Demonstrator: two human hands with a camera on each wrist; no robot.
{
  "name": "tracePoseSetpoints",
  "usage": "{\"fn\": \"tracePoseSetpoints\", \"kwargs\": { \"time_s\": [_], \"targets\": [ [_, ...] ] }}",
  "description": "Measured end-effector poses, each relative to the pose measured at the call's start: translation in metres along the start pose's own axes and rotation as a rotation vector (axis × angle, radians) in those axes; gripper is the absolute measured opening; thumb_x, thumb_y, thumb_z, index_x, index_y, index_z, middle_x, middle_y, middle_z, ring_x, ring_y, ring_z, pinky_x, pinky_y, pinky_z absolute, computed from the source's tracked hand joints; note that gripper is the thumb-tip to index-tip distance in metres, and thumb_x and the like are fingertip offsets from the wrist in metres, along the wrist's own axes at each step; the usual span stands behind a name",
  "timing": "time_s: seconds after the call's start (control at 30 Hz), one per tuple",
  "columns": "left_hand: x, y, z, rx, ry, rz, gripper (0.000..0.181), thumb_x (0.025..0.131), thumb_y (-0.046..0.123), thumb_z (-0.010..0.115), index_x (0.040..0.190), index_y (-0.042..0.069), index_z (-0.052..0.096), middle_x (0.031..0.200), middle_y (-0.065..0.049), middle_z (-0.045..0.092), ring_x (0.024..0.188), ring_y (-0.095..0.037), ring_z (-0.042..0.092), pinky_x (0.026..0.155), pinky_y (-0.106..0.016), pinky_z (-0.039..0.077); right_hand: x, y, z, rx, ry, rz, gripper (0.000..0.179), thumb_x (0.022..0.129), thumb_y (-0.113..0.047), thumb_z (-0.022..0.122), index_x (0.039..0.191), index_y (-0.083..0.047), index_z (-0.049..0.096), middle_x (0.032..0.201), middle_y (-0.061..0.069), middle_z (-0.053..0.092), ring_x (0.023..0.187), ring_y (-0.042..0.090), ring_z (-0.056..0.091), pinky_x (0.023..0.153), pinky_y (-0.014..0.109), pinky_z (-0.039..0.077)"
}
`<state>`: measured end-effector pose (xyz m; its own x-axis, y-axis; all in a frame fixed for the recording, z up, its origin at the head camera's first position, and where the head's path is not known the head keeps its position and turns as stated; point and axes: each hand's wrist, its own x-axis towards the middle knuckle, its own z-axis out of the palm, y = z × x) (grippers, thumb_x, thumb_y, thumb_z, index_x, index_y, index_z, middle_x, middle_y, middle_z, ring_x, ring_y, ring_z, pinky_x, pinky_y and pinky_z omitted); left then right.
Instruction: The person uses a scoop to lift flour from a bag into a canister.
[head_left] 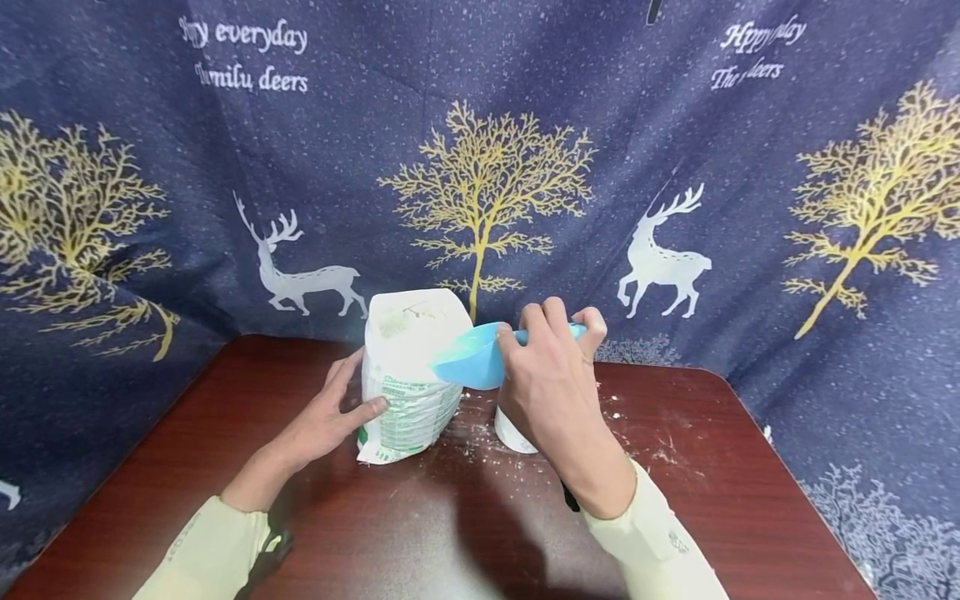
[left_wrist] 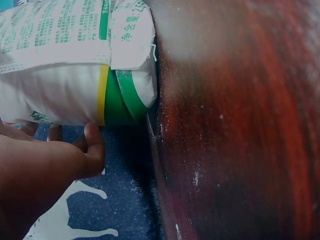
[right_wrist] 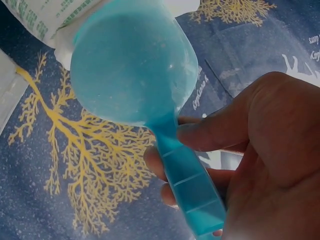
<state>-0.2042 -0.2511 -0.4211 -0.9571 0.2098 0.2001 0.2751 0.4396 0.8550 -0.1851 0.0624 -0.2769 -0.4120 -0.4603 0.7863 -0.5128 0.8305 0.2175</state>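
Observation:
A white bag with green print (head_left: 408, 417) stands on the table, its top gaping and white powder visible inside. My left hand (head_left: 322, 421) rests against its left side, thumb toward the front and fingers spread toward the back. In the left wrist view the fingertips touch the bag (left_wrist: 55, 92) near its green and yellow bands. My right hand (head_left: 551, 387) grips a blue scoop (head_left: 476, 358) by its handle. The scoop's bowl tilts at the bag's right edge. A white round container (head_left: 513, 432) stands beneath the right hand, which hides most of it.
White powder specks (head_left: 480, 437) are scattered over the reddish-brown table (head_left: 360, 533) between bag and container and farther right. A dark blue cloth (head_left: 480, 67) with trees and deer hangs behind the table.

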Motion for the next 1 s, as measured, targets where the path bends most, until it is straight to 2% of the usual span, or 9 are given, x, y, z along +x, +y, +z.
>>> {"fn": "tracePoseSetpoints", "kwargs": {
  "time_s": [0.2, 0.33, 0.43, 0.6, 0.87, 1.0],
  "targets": [
    [-0.001, 0.004, -0.001, -0.012, 0.002, -0.006, 0.091, 0.104, 0.031, 0.07, 0.172, 0.019, 0.01, 0.162, -0.018, 0.021, 0.141, -0.047, 0.044, 0.111, -0.067, 0.041, 0.003, -0.004, -0.001, -0.05, -0.02, -0.013, 0.037, 0.059, 0.004, 0.074, 0.095, -0.005, 0.076, 0.086, 0.012, 0.055, 0.093, 0.037, 0.046, 0.095, 0.063, 0.026],
    [-0.002, 0.005, -0.002, -0.017, 0.001, -0.009, 0.091, 0.104, 0.031, 0.071, 0.172, 0.019, 0.01, 0.162, -0.018, 0.021, 0.142, -0.048, 0.044, 0.111, -0.067, 0.041, 0.005, -0.005, 0.0, -0.061, -0.016, -0.024, 0.034, 0.062, 0.004, 0.073, 0.095, -0.004, 0.077, 0.085, 0.012, 0.055, 0.091, 0.036, 0.046, 0.095, 0.062, 0.027],
    [-0.001, 0.005, -0.002, -0.007, 0.004, -0.009, 0.091, 0.104, 0.031, 0.071, 0.171, 0.019, 0.011, 0.162, -0.018, 0.022, 0.142, -0.047, 0.044, 0.111, -0.067, 0.041, 0.007, -0.005, 0.001, -0.067, -0.01, -0.042, 0.023, 0.066, 0.007, 0.067, 0.086, -0.004, 0.073, 0.082, 0.011, 0.051, 0.089, 0.035, 0.044, 0.094, 0.061, 0.027],
    [-0.001, 0.004, -0.002, 0.021, 0.009, -0.02, 0.092, 0.104, 0.035, 0.07, 0.171, 0.019, 0.01, 0.162, -0.017, 0.023, 0.142, -0.045, 0.043, 0.111, -0.065, 0.041, 0.013, -0.005, 0.002, -0.085, -0.003, -0.07, 0.016, 0.072, 0.008, 0.059, 0.075, -0.007, 0.063, 0.079, 0.009, 0.047, 0.086, 0.034, 0.041, 0.095, 0.06, 0.027],
    [-0.001, 0.003, -0.001, 0.024, 0.009, -0.029, 0.092, 0.104, 0.036, 0.07, 0.172, 0.019, 0.01, 0.164, -0.018, 0.02, 0.141, -0.045, 0.042, 0.111, -0.065, 0.041, 0.015, -0.007, 0.004, -0.119, -0.011, -0.078, 0.014, 0.067, 0.003, 0.067, 0.074, -0.008, 0.062, 0.08, 0.008, 0.048, 0.087, 0.033, 0.041, 0.095, 0.06, 0.026],
    [-0.001, 0.003, 0.0, 0.018, 0.005, -0.032, 0.092, 0.104, 0.037, 0.07, 0.172, 0.018, 0.01, 0.163, -0.018, 0.021, 0.143, -0.046, 0.04, 0.112, -0.066, 0.04, 0.016, -0.008, 0.005, -0.134, 0.001, -0.084, 0.013, 0.07, 0.004, 0.064, 0.074, -0.008, 0.063, 0.08, 0.008, 0.048, 0.087, 0.033, 0.042, 0.096, 0.059, 0.026]
  ]
}}
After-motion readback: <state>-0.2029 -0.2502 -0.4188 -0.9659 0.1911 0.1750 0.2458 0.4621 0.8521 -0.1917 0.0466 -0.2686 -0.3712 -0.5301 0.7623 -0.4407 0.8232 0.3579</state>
